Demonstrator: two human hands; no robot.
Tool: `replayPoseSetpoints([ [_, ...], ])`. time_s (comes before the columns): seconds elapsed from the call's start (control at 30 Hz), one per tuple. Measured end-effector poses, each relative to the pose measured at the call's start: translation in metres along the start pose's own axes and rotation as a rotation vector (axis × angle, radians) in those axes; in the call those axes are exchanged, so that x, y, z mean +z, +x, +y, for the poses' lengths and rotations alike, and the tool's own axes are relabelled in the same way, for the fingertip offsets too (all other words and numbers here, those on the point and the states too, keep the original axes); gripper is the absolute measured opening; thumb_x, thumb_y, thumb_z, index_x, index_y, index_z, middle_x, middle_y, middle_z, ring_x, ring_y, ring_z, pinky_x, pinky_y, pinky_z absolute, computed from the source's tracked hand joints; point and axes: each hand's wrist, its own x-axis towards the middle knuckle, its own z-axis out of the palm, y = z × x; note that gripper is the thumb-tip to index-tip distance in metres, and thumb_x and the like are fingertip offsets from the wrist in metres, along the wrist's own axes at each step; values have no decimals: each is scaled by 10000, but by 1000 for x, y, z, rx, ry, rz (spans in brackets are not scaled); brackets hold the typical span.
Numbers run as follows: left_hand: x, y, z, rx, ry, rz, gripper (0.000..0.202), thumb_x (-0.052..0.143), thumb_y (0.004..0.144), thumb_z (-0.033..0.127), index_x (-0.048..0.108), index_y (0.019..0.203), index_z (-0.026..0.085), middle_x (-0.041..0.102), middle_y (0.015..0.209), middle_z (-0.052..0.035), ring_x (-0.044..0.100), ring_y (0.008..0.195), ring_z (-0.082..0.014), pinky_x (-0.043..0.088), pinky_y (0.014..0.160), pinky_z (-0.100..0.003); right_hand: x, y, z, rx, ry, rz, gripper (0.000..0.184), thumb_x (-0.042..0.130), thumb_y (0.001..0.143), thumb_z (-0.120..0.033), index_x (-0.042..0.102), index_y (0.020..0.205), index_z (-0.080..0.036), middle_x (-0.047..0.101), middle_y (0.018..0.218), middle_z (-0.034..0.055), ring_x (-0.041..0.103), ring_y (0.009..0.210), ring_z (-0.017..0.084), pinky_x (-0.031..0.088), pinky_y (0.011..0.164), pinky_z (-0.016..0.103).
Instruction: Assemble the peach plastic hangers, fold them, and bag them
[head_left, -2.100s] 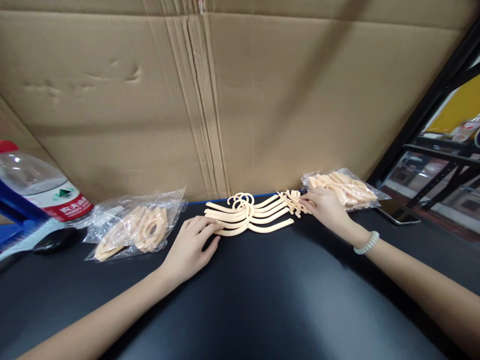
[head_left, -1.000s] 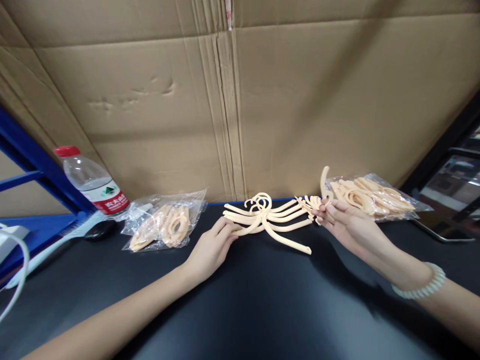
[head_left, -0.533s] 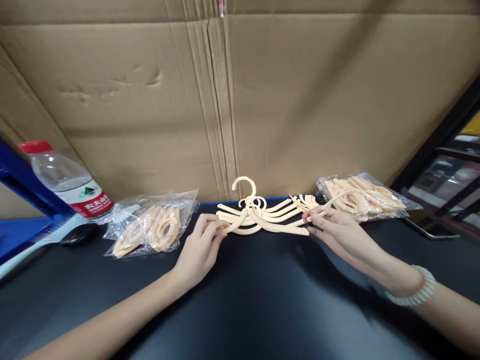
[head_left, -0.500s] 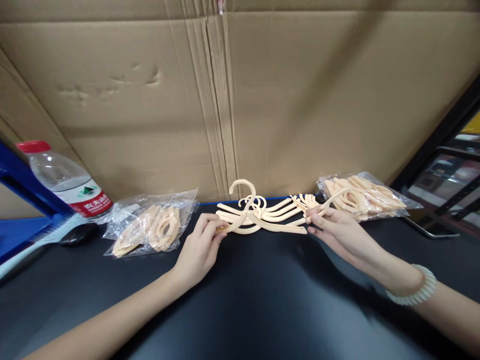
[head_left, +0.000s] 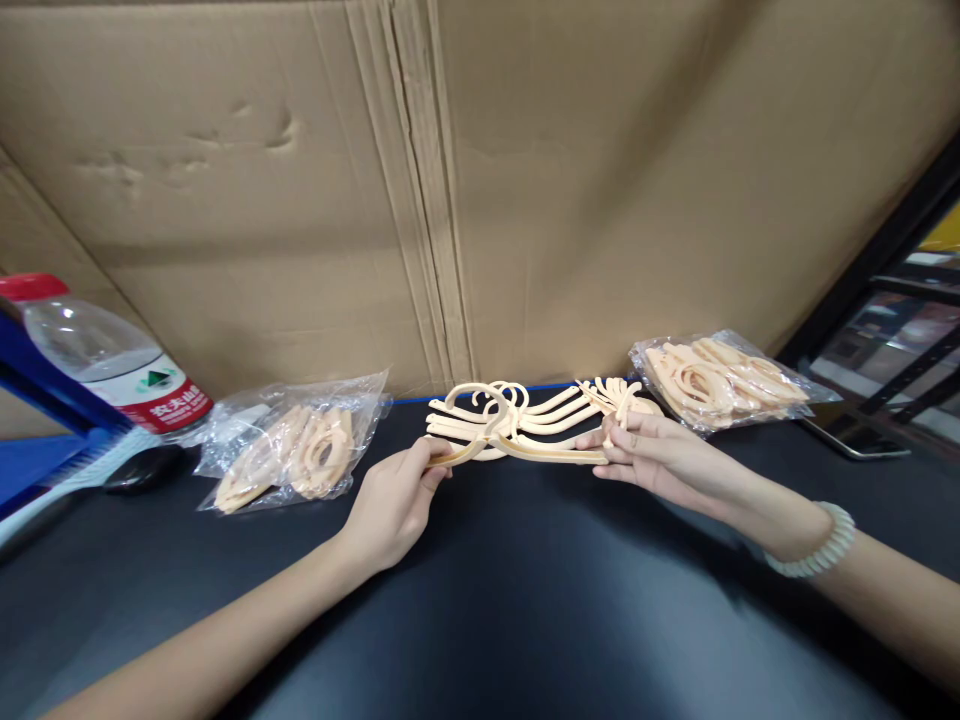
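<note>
A cream plastic clothes hanger (head_left: 551, 453) is held level, its hook tilted up and back. My left hand (head_left: 394, 495) pinches the end of its left arm. At the other end, my right hand (head_left: 660, 455) has its fingers closed around a small cream plastic piece (head_left: 621, 422) and the tip of the hanger's right arm. Whether the piece is joined to the arm I cannot tell, as the fingers cover that spot. Several similar hangers (head_left: 559, 410) lie stacked just behind. More small cream pieces (head_left: 600, 390) sit beyond my right fingers.
Clear bags of cream plastic parts lie left (head_left: 326, 450) and right (head_left: 720, 385). At far left are a red-capped bottle (head_left: 142, 375) and a pale-handled brush (head_left: 67, 490). A phone-like slab (head_left: 862, 440) lies behind the right arm. Cardboard (head_left: 600, 180) walls the back of the black table (head_left: 510, 600).
My right hand has moved left with the small piece and now meets the hanger's right end. The hanger's hook has tipped lower. The view has shifted slightly.
</note>
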Motion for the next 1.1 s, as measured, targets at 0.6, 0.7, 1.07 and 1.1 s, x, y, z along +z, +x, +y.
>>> replayPoseSetpoints([
  [0.6,0,1,2,31,10,16,100,407,926,175,474,986,220,664,765,-4,652,662,-173,474,605,-257,6,2,8,0,-48,113,230,811,715,-305,630,749,-168,698,787,17,712,768,164,584,741,248],
  [0.7,1,0,1,27,-3,7,119,403,925,163,475,1001,220,667,772,-2,654,673,-168,478,618,-253,8,3,12,-65,-81,154,242,809,714,-319,611,732,-179,686,727,1,698,694,155,583,708,273],
  [1.07,0,-3,10,-94,-47,-42,175,360,939,190,481,1058,231,598,704,37,581,577,-143,424,575,-235,14,6,20,-163,-2,226,274,813,703,-357,632,851,-215,689,707,-9,708,703,175,567,670,287],
  [1.1,0,-3,13,-124,-56,-42,185,352,938,193,481,1064,234,582,694,41,569,566,-142,417,571,-236,16,5,20,-190,-13,220,279,798,720,-366,644,905,-226,702,763,4,704,726,180,562,668,295],
])
